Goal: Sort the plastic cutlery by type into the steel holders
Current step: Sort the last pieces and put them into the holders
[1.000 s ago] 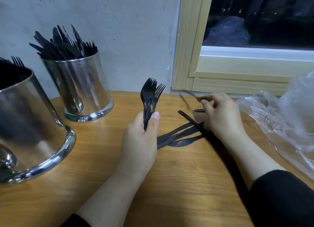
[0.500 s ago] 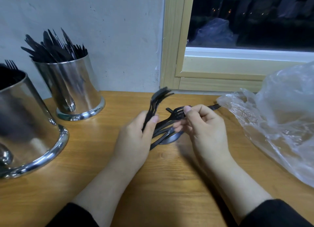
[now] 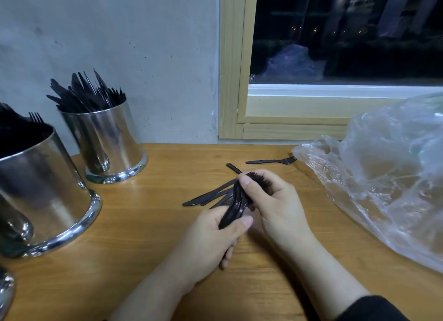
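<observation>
While both hands are wrapped round that stack of forks (image 3: 236,204), the thing to get right is squaring it up before it goes anywhere. The left hand (image 3: 211,236) grips the handle end with thumb over the top, and the right hand (image 3: 275,200) is curled round the prong end, thumb pressing on it. So neither hand is free right now; both are closed on the same bundle, which sits just above the counter (image 3: 143,260) in the middle.

My take: keep the handles pinched firm in the left and use the right to nudge the prongs level so they nest. Plastic forks are slippery and springy, so if you squeeze only one end they'll probably fan out or ping loose.

Right under the bundle there are a few knives (image 3: 203,198) lying flat on the counter, touching or nearly touching the forks. Lift the stack clear before moving left so you don't drag one along.

One lone fork (image 3: 271,161) is still lying farther back to the right, just beside the clear plastic bag (image 3: 383,188). I'd grab that and add it to the stack first; saves a trip.

As for where they go, the big near-left holder (image 3: 48,188) has fork prongs poking up at its far rim, so that looks like the fork one. The smaller holder (image 3: 112,140) farther back against the wall is full of what look like knife blades. Drop the bundle handles down, same as the rest.
</observation>
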Action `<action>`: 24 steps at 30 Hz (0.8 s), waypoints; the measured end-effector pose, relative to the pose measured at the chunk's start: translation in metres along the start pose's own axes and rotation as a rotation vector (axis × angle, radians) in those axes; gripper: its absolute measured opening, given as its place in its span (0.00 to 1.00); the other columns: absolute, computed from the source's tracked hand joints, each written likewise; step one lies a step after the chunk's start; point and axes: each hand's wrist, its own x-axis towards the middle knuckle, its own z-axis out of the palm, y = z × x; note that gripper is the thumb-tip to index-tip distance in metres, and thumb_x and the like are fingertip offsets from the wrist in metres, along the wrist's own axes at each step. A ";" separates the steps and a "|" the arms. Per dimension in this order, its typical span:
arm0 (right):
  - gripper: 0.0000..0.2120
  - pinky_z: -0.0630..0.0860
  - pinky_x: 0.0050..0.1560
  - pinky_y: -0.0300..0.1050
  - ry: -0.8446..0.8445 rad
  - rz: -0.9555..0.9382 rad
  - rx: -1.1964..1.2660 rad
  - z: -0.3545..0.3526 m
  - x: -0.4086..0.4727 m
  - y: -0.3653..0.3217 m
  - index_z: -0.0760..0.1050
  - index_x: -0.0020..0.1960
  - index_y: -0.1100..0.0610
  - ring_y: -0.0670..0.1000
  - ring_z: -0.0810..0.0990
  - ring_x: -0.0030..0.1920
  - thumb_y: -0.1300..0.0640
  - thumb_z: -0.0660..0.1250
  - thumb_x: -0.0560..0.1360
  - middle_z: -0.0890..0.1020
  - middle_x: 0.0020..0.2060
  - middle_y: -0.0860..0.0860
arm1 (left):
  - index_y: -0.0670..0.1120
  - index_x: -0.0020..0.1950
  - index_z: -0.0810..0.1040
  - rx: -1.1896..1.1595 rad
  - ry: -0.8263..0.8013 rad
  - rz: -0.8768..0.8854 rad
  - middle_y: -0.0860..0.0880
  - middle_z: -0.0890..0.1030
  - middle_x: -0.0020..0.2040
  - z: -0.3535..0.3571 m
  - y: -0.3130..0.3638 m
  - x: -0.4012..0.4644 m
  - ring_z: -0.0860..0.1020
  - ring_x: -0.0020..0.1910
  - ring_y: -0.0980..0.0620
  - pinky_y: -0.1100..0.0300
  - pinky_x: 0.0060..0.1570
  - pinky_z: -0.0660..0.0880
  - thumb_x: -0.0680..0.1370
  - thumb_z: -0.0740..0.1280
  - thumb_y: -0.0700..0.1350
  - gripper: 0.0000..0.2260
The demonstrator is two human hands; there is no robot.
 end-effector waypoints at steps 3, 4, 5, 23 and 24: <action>0.06 0.75 0.42 0.39 -0.011 0.008 -0.073 -0.002 0.000 0.002 0.82 0.46 0.59 0.45 0.78 0.37 0.57 0.69 0.79 0.83 0.36 0.55 | 0.50 0.40 0.73 0.021 0.038 -0.008 0.47 0.71 0.29 0.002 0.000 0.000 0.67 0.22 0.51 0.60 0.24 0.66 0.84 0.64 0.49 0.12; 0.06 0.75 0.41 0.38 -0.005 0.014 -0.081 -0.003 0.002 0.002 0.82 0.47 0.58 0.44 0.78 0.36 0.57 0.68 0.79 0.83 0.35 0.53 | 0.47 0.43 0.73 -0.004 0.050 -0.019 0.47 0.71 0.29 0.003 0.001 0.001 0.68 0.22 0.50 0.60 0.23 0.66 0.84 0.63 0.49 0.11; 0.07 0.74 0.40 0.36 0.011 0.012 -0.094 -0.006 0.004 0.005 0.82 0.48 0.58 0.43 0.77 0.34 0.57 0.67 0.80 0.82 0.34 0.50 | 0.45 0.45 0.73 -0.034 0.072 -0.029 0.47 0.71 0.29 0.003 0.001 0.002 0.68 0.22 0.50 0.60 0.23 0.66 0.85 0.62 0.49 0.11; 0.17 0.72 0.63 0.56 -0.169 0.066 -1.277 -0.055 0.128 0.077 0.79 0.63 0.54 0.58 0.74 0.62 0.49 0.56 0.84 0.78 0.64 0.53 | 0.39 0.47 0.76 0.069 0.516 0.096 0.48 0.68 0.31 -0.032 -0.012 0.025 0.65 0.29 0.50 0.50 0.34 0.64 0.81 0.60 0.58 0.21; 0.16 0.73 0.61 0.54 -0.191 0.032 -1.220 -0.053 0.129 0.075 0.80 0.60 0.55 0.56 0.76 0.60 0.49 0.58 0.84 0.80 0.60 0.52 | 0.39 0.47 0.76 0.058 0.520 0.091 0.49 0.68 0.31 -0.033 -0.012 0.026 0.65 0.29 0.50 0.50 0.34 0.64 0.81 0.60 0.58 0.21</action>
